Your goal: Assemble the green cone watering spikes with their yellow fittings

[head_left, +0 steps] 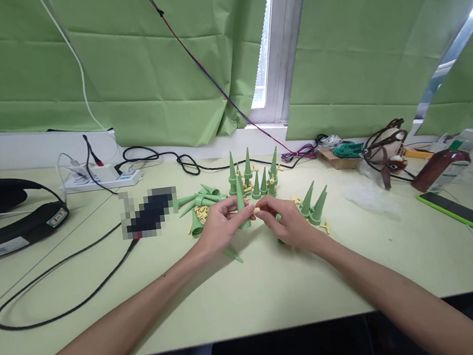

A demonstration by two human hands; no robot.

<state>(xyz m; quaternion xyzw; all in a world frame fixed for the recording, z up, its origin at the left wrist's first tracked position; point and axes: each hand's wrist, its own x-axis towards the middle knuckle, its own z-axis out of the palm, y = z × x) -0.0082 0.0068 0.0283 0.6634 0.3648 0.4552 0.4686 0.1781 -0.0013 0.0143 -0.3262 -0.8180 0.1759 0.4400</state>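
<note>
My left hand (223,223) is closed around a green plastic cone (240,202), its tip pointing up. Close beside it, my right hand (281,218) pinches a small yellow plastic piece (256,210) against or very near the cone's side; whether the two touch I cannot tell. Several green cones (247,167) stand upright behind my hands, and two more cones (317,205) stand to the right. Left of my left hand, loose green cones (196,222) lie in a heap with small yellow pieces (201,211) among them. Another cone (233,253) lies partly beneath my left hand.
On the left are a power strip (100,180), a pixelated dark object (150,212) with a cable, and a black curved device (21,236). To the right lie a clear plastic bag (373,199), a green-edged phone (461,213) and a reddish-brown bottle (440,170).
</note>
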